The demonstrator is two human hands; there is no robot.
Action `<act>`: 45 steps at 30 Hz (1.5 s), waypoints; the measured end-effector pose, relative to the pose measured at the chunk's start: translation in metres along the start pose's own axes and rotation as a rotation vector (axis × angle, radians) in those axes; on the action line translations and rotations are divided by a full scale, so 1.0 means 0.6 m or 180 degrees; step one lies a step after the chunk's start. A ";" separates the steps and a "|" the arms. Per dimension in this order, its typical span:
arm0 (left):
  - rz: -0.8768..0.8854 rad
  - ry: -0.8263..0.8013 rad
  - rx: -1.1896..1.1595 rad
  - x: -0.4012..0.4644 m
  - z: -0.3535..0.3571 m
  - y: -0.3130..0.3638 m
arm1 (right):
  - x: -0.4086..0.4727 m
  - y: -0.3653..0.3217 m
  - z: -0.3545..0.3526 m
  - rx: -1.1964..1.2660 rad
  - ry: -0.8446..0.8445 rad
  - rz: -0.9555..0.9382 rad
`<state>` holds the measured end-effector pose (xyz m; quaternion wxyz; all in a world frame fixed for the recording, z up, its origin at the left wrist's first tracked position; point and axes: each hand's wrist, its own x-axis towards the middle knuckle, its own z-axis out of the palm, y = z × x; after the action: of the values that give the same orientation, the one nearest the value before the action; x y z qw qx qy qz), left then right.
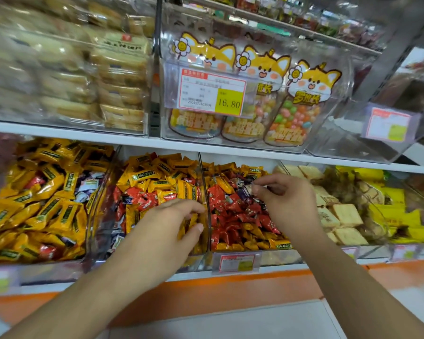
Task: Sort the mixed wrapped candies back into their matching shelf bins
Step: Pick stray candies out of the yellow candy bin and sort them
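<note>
left hand [179, 222] curled over yellow candies [154, 179], right hand [277, 196] pinching wrapped candy [249, 188]

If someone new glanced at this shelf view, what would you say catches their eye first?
Probably the fox-faced candy jars on the upper shelf, behind a yellow price tag reading 16.80. Below them, the clear bins brim with yellow candies on the left and red candies in the middle. The left hand reaches into one bin while the right hand pinches a small wrapped candy.
</note>
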<state>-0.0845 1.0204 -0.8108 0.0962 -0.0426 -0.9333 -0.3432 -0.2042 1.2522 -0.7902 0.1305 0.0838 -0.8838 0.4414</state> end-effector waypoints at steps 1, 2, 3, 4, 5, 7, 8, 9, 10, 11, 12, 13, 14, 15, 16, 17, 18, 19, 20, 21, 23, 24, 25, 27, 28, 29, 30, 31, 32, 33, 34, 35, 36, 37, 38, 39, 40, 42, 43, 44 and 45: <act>-0.0062 0.0066 -0.0129 0.000 -0.002 0.001 | -0.013 -0.019 0.001 0.0307 -0.0094 0.0031; -0.0128 0.0121 -0.0314 0.001 -0.004 0.003 | -0.027 -0.038 0.005 0.0575 -0.0243 0.0045; -0.0207 0.0150 -0.0549 0.002 -0.007 0.006 | -0.041 -0.058 0.011 0.0768 -0.0426 0.0024; -0.0289 0.0173 -0.0794 0.002 -0.009 0.008 | -0.055 -0.074 0.020 0.0889 -0.0620 -0.0018; -0.0395 0.0179 -0.1036 0.001 -0.013 0.010 | -0.068 -0.089 0.029 0.0977 -0.0807 -0.0064; -0.0503 0.0299 -0.1187 0.001 -0.023 0.010 | -0.084 -0.106 0.047 0.1008 -0.1094 -0.0147; -0.0527 0.0397 -0.1075 0.000 -0.028 0.004 | -0.088 -0.110 0.054 0.0970 -0.1150 -0.0176; -0.0584 0.0487 -0.0932 -0.001 -0.035 -0.003 | -0.089 -0.111 0.059 0.0921 -0.1133 -0.0191; -0.0662 0.0592 -0.0787 -0.002 -0.042 -0.010 | -0.087 -0.109 0.062 0.0856 -0.1054 -0.0188; -0.0739 0.0686 -0.0646 -0.004 -0.049 -0.019 | -0.085 -0.105 0.064 0.0781 -0.0949 -0.0172; -0.0785 0.0779 -0.0483 -0.005 -0.056 -0.027 | -0.082 -0.100 0.066 0.0707 -0.0865 -0.0163; -0.0788 0.0841 -0.0310 -0.008 -0.063 -0.031 | -0.081 -0.096 0.068 0.0669 -0.0847 -0.0166; -0.0767 0.0850 -0.0112 -0.009 -0.068 -0.037 | -0.080 -0.093 0.071 0.0647 -0.0916 -0.0190; -0.0727 0.0815 0.0043 -0.009 -0.070 -0.041 | -0.080 -0.090 0.075 0.0581 -0.1043 -0.0242; -0.0690 0.0738 0.0164 -0.008 -0.070 -0.043 | -0.078 -0.088 0.077 0.0437 -0.1170 -0.0327; -0.0645 0.0653 0.0236 -0.007 -0.068 -0.044 | -0.073 -0.085 0.076 0.0264 -0.1230 -0.0406; -0.0582 0.0591 0.0280 -0.006 -0.065 -0.043 | -0.065 -0.082 0.073 0.0147 -0.1181 -0.0463; -0.0482 0.0550 0.0296 -0.005 -0.062 -0.040 | -0.055 -0.076 0.067 0.0097 -0.1048 -0.0485; -0.0354 0.0473 0.0297 -0.005 -0.057 -0.036 | -0.045 -0.068 0.059 0.0026 -0.0870 -0.0490; -0.0191 0.0370 0.0298 -0.006 -0.051 -0.033 | -0.035 -0.057 0.050 -0.0111 -0.0697 -0.0475; 0.0080 0.0078 0.0348 -0.008 -0.037 -0.025 | -0.022 -0.034 0.036 -0.0529 -0.0533 -0.0449; 0.0163 -0.0080 0.0355 -0.009 -0.031 -0.021 | -0.019 -0.023 0.032 -0.0703 -0.0558 -0.0453; 0.0215 -0.0228 0.0345 -0.010 -0.025 -0.018 | -0.018 -0.016 0.031 -0.0822 -0.0647 -0.0451; 0.0267 -0.0460 0.0323 -0.011 -0.014 -0.011 | -0.019 -0.007 0.033 -0.1103 -0.0905 -0.0623; 0.0280 -0.0542 0.0330 -0.012 -0.009 -0.009 | -0.019 -0.004 0.035 -0.1268 -0.1050 -0.0767; 0.0293 -0.0601 0.0348 -0.012 -0.006 -0.008 | -0.019 -0.001 0.038 -0.1379 -0.1184 -0.0882; 0.0297 -0.0637 0.0356 -0.012 -0.002 -0.007 | -0.019 0.001 0.039 -0.1447 -0.1291 -0.0930; 0.0306 -0.0647 0.0367 -0.012 0.001 -0.009 | -0.019 0.003 0.038 -0.1527 -0.1379 -0.0916; 0.0328 -0.0637 0.0384 -0.012 0.002 -0.010 | -0.018 0.003 0.034 -0.1618 -0.1446 -0.0869; 0.0359 -0.0630 0.0410 -0.012 0.004 -0.011 | -0.016 0.005 0.027 -0.1701 -0.1488 -0.0793; 0.0384 -0.0621 0.0430 -0.012 0.006 -0.012 | -0.014 0.006 0.019 -0.1738 -0.1506 -0.0722; 0.0389 -0.0619 0.0432 -0.013 0.007 -0.013 | -0.012 0.007 0.012 -0.1740 -0.1518 -0.0647; 0.0382 -0.0627 0.0421 -0.013 0.007 -0.012 | -0.009 0.008 0.005 -0.1718 -0.1485 -0.0607; 0.0373 -0.0638 0.0412 -0.013 0.007 -0.012 | -0.007 0.010 0.002 -0.1668 -0.1375 -0.0630; 0.0369 -0.0642 0.0407 -0.013 0.008 -0.011 | -0.004 0.013 0.001 -0.1584 -0.1198 -0.0690; 0.0367 -0.0638 0.0400 -0.012 0.008 -0.010 | -0.001 0.015 0.003 -0.1511 -0.1036 -0.0761; 0.0361 -0.0633 0.0389 -0.012 0.008 -0.009 | 0.002 0.016 0.008 -0.1471 -0.0952 -0.0807; 0.0341 -0.0655 0.0370 -0.010 0.009 -0.007 | 0.006 0.018 0.022 -0.1433 -0.1099 -0.0788; 0.0330 -0.0671 0.0369 -0.010 0.009 -0.008 | 0.006 0.019 0.029 -0.1428 -0.1276 -0.0743; 0.0321 -0.0687 0.0369 -0.010 0.008 -0.008 | 0.006 0.021 0.034 -0.1452 -0.1435 -0.0724; 0.0318 -0.0696 0.0369 -0.010 0.009 -0.008 | 0.006 0.025 0.038 -0.1515 -0.1537 -0.0701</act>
<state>-0.0801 1.0199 -0.8192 0.0132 -0.1207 -0.9532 -0.2769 -0.2150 1.2428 -0.8135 -0.0195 0.2477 -0.9529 0.1739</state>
